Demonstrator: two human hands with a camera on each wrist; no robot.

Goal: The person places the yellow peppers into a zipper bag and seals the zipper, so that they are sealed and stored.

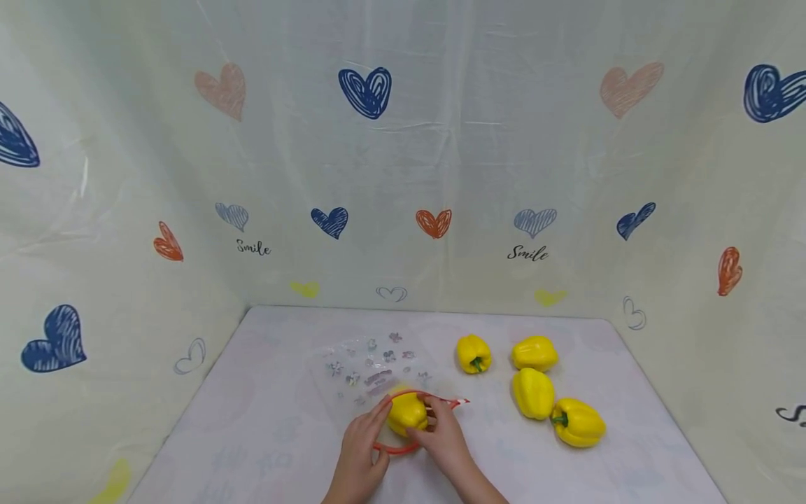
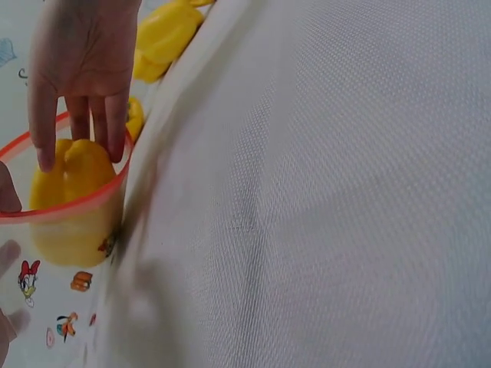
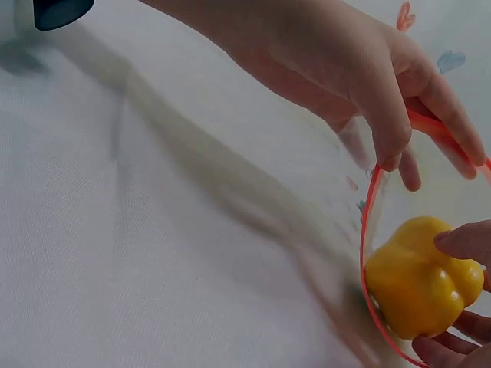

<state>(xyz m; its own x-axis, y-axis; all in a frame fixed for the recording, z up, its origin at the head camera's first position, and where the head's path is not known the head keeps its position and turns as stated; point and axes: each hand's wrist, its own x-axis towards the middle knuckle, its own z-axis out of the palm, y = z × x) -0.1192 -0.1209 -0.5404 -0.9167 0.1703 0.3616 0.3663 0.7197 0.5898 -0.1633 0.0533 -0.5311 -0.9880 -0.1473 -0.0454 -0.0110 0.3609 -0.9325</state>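
Note:
A see-through plastic bag (image 1: 343,392) with a printed pattern lies toward the back of the table, its red-rimmed mouth open toward me. My left hand (image 1: 364,448) grips the red rim (image 3: 370,211), thumb on the near side and fingers on the far side. Inside the mouth is a yellow bell pepper (image 1: 406,414), held by my right hand (image 1: 446,437) with fingers and thumb around its end. In the left wrist view the right hand (image 2: 83,65) reaches down through the rim, and the pepper (image 2: 73,172) shows partly through the bag's wall.
Several more yellow bell peppers lie right of the bag: one stem-forward (image 1: 474,354), one farther back (image 1: 535,352), and a close pair (image 1: 533,393) nearer me. The white-covered table (image 1: 277,392) meets a heart-print curtain (image 1: 403,161) behind and at both sides.

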